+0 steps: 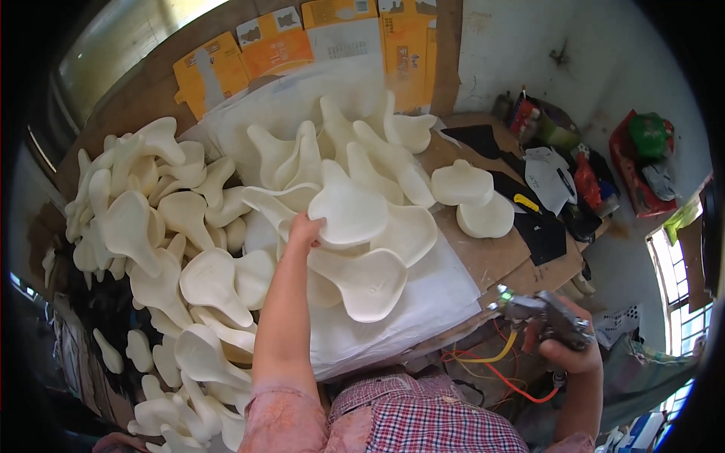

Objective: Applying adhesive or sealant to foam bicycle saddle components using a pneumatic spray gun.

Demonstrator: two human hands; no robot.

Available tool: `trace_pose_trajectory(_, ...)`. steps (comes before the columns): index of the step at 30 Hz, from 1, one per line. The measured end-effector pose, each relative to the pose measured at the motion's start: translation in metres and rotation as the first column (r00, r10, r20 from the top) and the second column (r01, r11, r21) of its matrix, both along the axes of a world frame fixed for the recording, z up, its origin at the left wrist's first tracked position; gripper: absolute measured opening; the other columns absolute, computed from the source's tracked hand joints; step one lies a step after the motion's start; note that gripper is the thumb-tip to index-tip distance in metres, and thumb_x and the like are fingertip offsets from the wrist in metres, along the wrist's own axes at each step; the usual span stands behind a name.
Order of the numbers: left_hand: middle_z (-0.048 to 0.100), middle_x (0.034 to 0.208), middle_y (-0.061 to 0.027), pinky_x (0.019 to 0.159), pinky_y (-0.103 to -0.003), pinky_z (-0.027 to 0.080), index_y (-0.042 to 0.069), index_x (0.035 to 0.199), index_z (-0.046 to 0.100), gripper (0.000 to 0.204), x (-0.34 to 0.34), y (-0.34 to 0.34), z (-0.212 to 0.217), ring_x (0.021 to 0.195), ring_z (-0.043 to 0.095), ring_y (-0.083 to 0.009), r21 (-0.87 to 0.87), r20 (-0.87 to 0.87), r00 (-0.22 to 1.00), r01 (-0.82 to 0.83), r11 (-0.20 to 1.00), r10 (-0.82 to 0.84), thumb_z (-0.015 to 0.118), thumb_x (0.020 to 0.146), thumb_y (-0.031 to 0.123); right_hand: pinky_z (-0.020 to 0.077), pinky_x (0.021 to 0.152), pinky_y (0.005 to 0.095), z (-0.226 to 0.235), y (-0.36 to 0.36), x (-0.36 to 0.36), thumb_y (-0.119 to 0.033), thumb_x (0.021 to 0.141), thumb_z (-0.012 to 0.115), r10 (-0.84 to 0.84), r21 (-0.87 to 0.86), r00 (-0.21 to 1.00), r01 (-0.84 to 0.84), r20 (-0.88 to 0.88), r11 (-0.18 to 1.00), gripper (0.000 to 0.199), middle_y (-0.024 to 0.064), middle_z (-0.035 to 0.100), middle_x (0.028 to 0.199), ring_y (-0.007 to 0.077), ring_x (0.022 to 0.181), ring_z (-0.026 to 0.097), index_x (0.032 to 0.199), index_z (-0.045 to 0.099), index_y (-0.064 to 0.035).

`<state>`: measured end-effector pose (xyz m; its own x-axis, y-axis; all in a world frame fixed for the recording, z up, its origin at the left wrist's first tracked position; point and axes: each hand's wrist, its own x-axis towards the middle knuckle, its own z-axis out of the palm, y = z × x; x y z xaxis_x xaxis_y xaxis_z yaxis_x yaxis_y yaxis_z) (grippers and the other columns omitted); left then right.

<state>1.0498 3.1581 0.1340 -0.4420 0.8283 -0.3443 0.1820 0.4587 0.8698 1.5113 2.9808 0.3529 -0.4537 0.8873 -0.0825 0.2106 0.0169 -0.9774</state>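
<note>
My left hand (pixel 305 229) reaches over the table with its fingers closed on the edge of a cream foam saddle pad (pixel 349 210). This pad lies over other pads in the middle pile, such as a saddle pad with its wide end toward me (pixel 370 285). At the right, off the table's front edge, my right hand (pixel 568 349) is wrapped round a metal spray gun (pixel 545 311). The gun's nozzle points left toward the pads. A yellow hose (pixel 495 356) and a red hose (pixel 521 389) run near its underside.
A large heap of saddle pads (pixel 136 219) fills the left side. White sheeting (pixel 445 279) covers part of the table. Two rounded foam pieces (pixel 483 215) lie on cardboard, beside black sheet pieces (pixel 540 234) and a yellow cutter (pixel 526 202). Bags and clutter (pixel 555 124) stand at the far right.
</note>
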Motion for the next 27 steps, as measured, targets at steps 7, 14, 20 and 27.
trace_pose_trajectory(7, 0.054, 0.089, -0.0032, 0.06, -0.028, 0.05, 0.01, 0.118, 0.045, 0.038, -0.012, -0.117, 0.047, 0.07, 0.056, -0.0162, 0.362, 0.725, 0.584, -0.774, 0.519, 0.366, 0.061, 0.088, 0.027, 0.0477, 0.07, 0.0278, -0.023, -0.005, 0.033, -0.023, 0.071, 0.077, -0.089, 0.001, 0.987, 0.09, -0.131, 0.996, 0.069, 0.0104, 0.062, 0.091, 0.0159, 0.079, 0.06, 0.126, 0.045, 0.0041)
trace_pose_trajectory(14, 0.056, 0.109, -0.0115, 0.062, -0.029, 0.049, 0.007, 0.137, 0.032, 0.073, 0.101, -0.17, -0.116, 0.085, 0.058, -0.0168, 0.027, 0.176, 0.978, -0.119, 0.993, 0.112, 0.071, 0.076, 0.019, 0.0475, 0.068, 0.0253, -0.024, 0.013, 0.034, -0.021, 0.073, 0.075, 0.185, -0.077, 0.954, -0.171, 0.234, 0.982, 0.062, 0.0075, 0.063, 0.089, 0.0107, 0.073, 0.058, 0.123, 0.048, 0.0034)
trace_pose_trajectory(20, 0.062, 0.105, -0.0105, 0.078, -0.029, 0.048, 0.0, 0.127, 0.046, 0.05, 0.105, -0.163, -0.108, 0.089, 0.059, -0.018, 0.063, 0.192, 0.979, -0.082, 0.995, 0.068, 0.062, 0.081, 0.01, 0.0473, 0.069, 0.0276, -0.014, 0.011, -0.024, -0.016, 0.068, 0.077, 0.098, -0.016, 0.983, -0.102, -0.153, 0.995, 0.064, 0.0101, 0.062, 0.09, 0.0146, 0.08, 0.06, 0.122, 0.049, 0.0033)
trace_pose_trajectory(27, 0.062, 0.108, -0.0062, 0.084, -0.027, 0.047, 0.0, 0.122, 0.051, 0.037, -0.009, -0.267, -0.037, 0.094, 0.059, -0.0134, 0.225, 0.33, 0.922, -0.287, 0.931, 0.204, 0.055, 0.086, 0.005, 0.047, 0.07, 0.0273, -0.034, 0.027, -0.022, -0.012, 0.073, 0.072, 0.203, 0.066, 0.979, -0.202, -0.005, 0.977, 0.064, 0.0083, 0.061, 0.086, 0.0148, 0.078, 0.06, 0.128, 0.044, 0.0028)
